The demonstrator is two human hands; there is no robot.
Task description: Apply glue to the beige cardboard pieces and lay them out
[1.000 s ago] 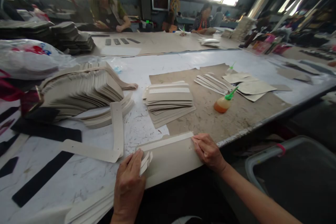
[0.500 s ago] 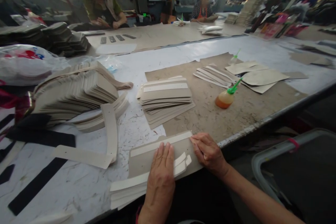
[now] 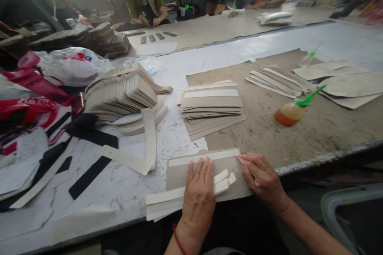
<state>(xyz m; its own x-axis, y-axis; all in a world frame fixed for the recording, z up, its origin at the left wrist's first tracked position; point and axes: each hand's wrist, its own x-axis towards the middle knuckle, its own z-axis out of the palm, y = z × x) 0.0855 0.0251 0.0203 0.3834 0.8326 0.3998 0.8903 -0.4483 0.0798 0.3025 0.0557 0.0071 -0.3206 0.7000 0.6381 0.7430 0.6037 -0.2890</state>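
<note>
My left hand (image 3: 198, 188) lies flat, fingers together, on a few pale strips (image 3: 163, 203) that rest across a grey-brown card piece (image 3: 177, 171) at the table's near edge. A white strip (image 3: 206, 157) runs along that card's far edge. My right hand (image 3: 261, 176) presses the card's right end, fingertips at the strip's corner. Just beyond lies a fanned stack of similar cards with strips (image 3: 212, 107).
An orange glue bottle with a green nozzle (image 3: 291, 112) lies on a brown sheet (image 3: 269, 135) at right. A large pile of curved cards (image 3: 122, 95), black strips (image 3: 89, 173) and plastic bags (image 3: 72, 63) sit at left. Other people (image 3: 143, 2) work at the far side.
My left hand slid from the card's left end onto its middle, carrying the pale strips with it. My right hand stayed at the card's right end. The view shifted left.
</note>
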